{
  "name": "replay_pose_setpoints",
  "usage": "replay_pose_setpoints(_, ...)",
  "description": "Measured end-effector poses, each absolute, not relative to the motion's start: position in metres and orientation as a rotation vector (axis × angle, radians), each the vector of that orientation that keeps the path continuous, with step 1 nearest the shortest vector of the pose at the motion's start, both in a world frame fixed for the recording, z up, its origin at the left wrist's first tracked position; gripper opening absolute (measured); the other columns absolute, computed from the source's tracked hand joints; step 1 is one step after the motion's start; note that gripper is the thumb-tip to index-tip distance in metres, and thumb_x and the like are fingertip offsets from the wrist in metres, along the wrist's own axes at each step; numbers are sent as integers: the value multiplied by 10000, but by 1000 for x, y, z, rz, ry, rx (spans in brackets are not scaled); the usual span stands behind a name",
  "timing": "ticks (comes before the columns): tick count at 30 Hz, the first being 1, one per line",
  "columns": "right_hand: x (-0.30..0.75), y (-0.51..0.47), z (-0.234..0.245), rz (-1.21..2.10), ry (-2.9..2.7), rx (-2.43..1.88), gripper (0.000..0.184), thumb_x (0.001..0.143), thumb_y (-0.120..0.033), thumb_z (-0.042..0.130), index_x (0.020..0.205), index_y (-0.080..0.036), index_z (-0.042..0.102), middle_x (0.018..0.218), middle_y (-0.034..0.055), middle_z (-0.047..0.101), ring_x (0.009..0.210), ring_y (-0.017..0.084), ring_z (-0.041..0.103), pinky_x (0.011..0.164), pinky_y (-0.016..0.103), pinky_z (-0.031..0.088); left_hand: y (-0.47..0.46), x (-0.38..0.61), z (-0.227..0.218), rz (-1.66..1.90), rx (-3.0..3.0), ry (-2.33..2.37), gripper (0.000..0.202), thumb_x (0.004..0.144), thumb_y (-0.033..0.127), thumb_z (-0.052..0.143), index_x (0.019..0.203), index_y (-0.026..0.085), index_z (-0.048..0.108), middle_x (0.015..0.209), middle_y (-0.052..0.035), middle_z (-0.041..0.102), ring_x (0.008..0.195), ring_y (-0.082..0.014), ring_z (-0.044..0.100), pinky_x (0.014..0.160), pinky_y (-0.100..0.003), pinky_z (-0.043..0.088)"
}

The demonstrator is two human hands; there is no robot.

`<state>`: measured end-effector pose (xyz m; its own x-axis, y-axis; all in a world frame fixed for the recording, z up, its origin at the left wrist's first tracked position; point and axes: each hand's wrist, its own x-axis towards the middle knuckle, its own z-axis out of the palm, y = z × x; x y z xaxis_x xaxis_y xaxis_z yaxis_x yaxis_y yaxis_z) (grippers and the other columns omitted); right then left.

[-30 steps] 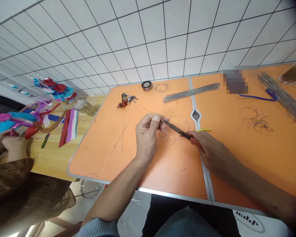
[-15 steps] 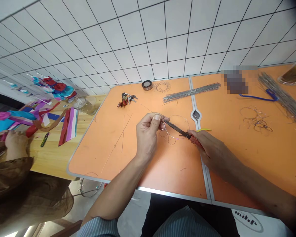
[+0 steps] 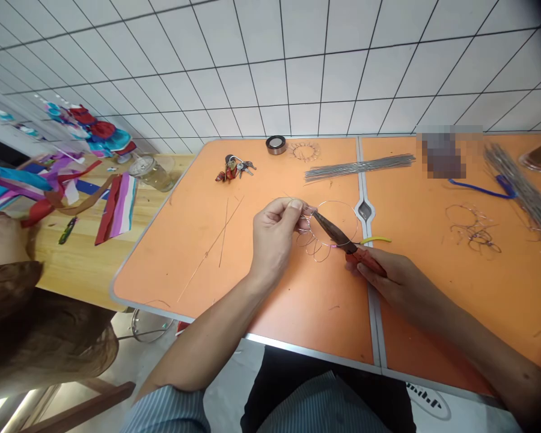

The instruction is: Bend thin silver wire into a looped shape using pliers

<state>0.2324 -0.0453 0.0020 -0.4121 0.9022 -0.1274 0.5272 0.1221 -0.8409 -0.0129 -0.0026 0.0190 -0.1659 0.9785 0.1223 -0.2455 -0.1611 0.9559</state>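
Observation:
My left hand (image 3: 277, 231) is closed, with thumb and forefinger pinching a thin wire ring (image 3: 338, 202) that has small wire loops along its lower left side. My right hand (image 3: 394, 270) is wrapped round the red handles of long-nosed pliers (image 3: 332, 230). The dark jaws point up and left, their tips at the wire by my left fingertips. Whether the tips are clamped on the wire is too small to tell. A yellow strip (image 3: 376, 239) shows just above my right hand; where it leads is hidden.
Behind lie keys (image 3: 237, 168), a tape roll (image 3: 276, 145), a looped wire ring (image 3: 304, 151) and a wire bundle (image 3: 360, 166). Tangled wire (image 3: 475, 231) and more straight wires (image 3: 525, 186) lie right. Left, another person's hand (image 3: 2, 237) is near ribbons (image 3: 117, 207) and a glass jar (image 3: 151, 172).
My right hand has shifted slightly down and right, and the pliers have turned, showing more of the red handles. My left hand keeps its pinch. The whole view has tilted a little.

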Motion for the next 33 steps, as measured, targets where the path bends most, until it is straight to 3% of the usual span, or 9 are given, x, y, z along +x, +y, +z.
replay_pose_setpoints(6, 235, -45, 0, 1270, -1959, -1359, 346, 1116, -525, 522, 1082, -234, 706, 1014, 65, 772, 953, 241, 725, 861, 358, 583, -1, -11, 20, 1538, 1028, 1063, 246, 983, 349, 742, 804, 183, 770, 895, -62, 824, 626, -91, 638, 602, -223, 522)
replay_pose_setpoints(18, 228, -46, 8, 907, -2140, -1323, 250, 1142, -348, 464, 1015, -255, 658, 913, 40, 779, 807, 225, 744, 700, 335, 575, -2, -11, 20, 1540, 1086, 1044, 262, 1006, 365, 746, 819, 184, 782, 891, -71, 829, 617, -95, 627, 610, -234, 520)
replay_pose_setpoints(21, 229, -47, 0, 731, -2195, -1298, 244, 1137, -254, 445, 1206, -256, 679, 1023, 59, 788, 906, 232, 766, 732, 334, 583, -4, -12, 18, 1542, 1121, 1011, 257, 1027, 363, 733, 852, 184, 791, 922, -69, 832, 645, -96, 636, 630, -232, 525)
replay_pose_setpoints(25, 233, -48, -13, 152, -2280, -1247, 420, 1115, -149, 466, 1526, -189, 545, 1081, 113, 777, 943, 266, 754, 741, 364, 577, -6, -12, 17, 1557, 1172, 946, 255, 1042, 394, 735, 895, 192, 789, 967, -70, 835, 703, -112, 658, 683, -249, 544)
replay_pose_setpoints(29, 234, -49, -12, -301, -2324, -1183, 579, 1084, -101, 508, 1649, -147, 391, 1087, 150, 773, 883, 294, 708, 722, 405, 530, -8, -12, 19, 1559, 1208, 925, 264, 1041, 425, 739, 907, 201, 777, 1006, -81, 839, 730, -129, 664, 722, -278, 559)
replay_pose_setpoints(33, 232, -50, -5, -352, -2296, -1144, 614, 1083, -93, 531, 1665, -128, 337, 1058, 141, 777, 855, 287, 687, 711, 405, 513, -9, -11, 19, 1560, 1210, 880, 232, 1048, 397, 738, 912, 214, 777, 1029, -67, 843, 746, -118, 673, 757, -266, 556)
